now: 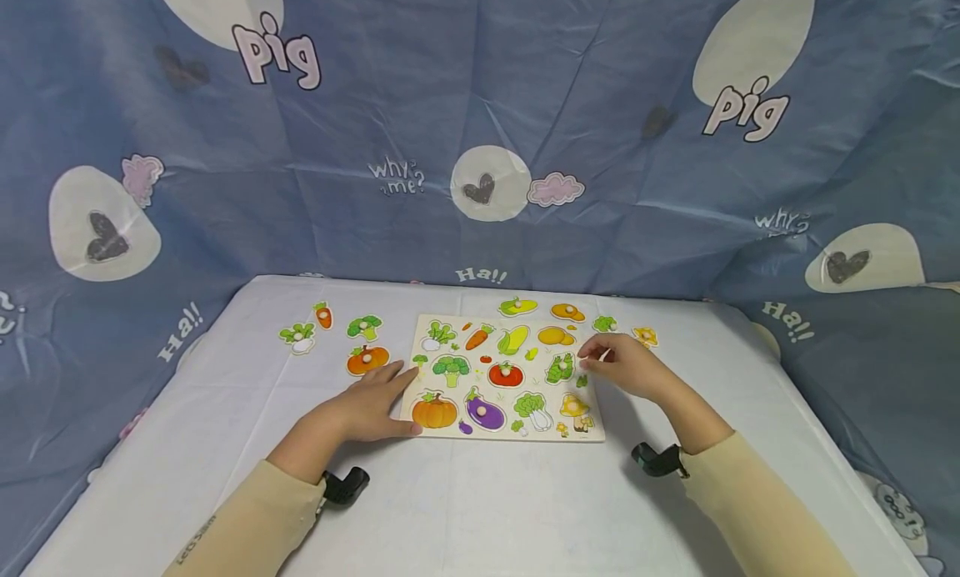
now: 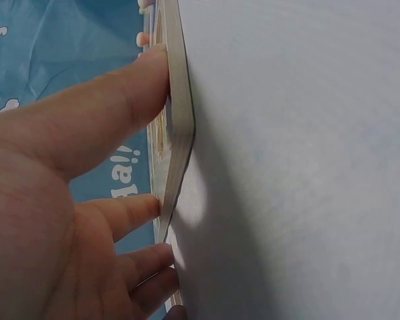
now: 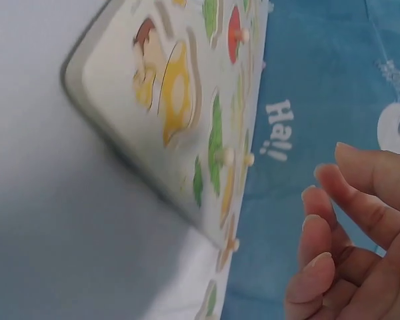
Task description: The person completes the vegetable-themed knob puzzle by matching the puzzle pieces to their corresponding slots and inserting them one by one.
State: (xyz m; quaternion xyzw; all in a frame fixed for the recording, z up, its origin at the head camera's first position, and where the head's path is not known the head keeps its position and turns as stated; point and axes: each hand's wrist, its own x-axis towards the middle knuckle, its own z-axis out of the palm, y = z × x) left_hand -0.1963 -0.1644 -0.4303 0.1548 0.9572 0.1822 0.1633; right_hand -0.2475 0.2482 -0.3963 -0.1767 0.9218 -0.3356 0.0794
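A wooden vegetable puzzle board [image 1: 487, 435] lies flat on the table. My left hand [image 1: 372, 406] rests at its left edge; in the left wrist view, the thumb and fingers [image 2: 137, 213] touch the board's side and rim. Over the board's right edge hovers my right hand [image 1: 626, 364], beside the green leafy vegetable piece [image 1: 560, 368]. Nothing is between its loosely bent fingers [image 3: 318, 237] in the right wrist view. The tomato piece [image 1: 506, 375] and eggplant piece [image 1: 484, 412] also sit in the board, their knobs up.
Left of the board lie a turnip piece [image 1: 298, 338], carrot piece [image 1: 323, 315], broccoli piece [image 1: 364, 328] and pumpkin piece [image 1: 367, 360]. A corn piece [image 1: 517, 307] and potato piece [image 1: 567, 312] lie behind it. Farther right are a cabbage piece [image 1: 604, 323] and mushroom piece [image 1: 645, 336].
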